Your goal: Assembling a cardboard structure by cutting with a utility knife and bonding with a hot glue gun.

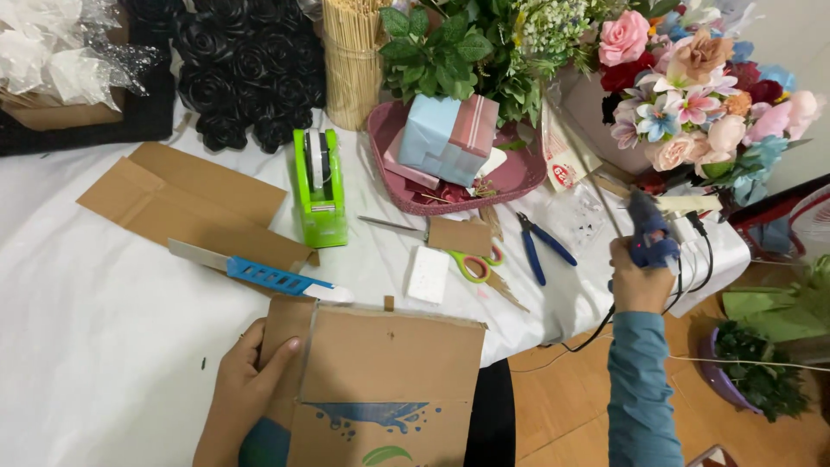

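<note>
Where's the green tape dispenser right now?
The green tape dispenser stands on the white table, upper middle of the head view, between the flat cardboard sheet and the pink basket.

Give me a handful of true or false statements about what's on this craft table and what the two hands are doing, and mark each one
1. The left hand holds a cardboard piece. True.
2. The right hand grips scissors. False: it grips a blue glue gun; the scissors lie on the table.
3. A green tape dispenser stands on the white table. True.
4. The blue utility knife is in the pink basket. False: it lies on flat cardboard beside the left hand.
5. Blue pliers lie right of the scissors. True.
</note>
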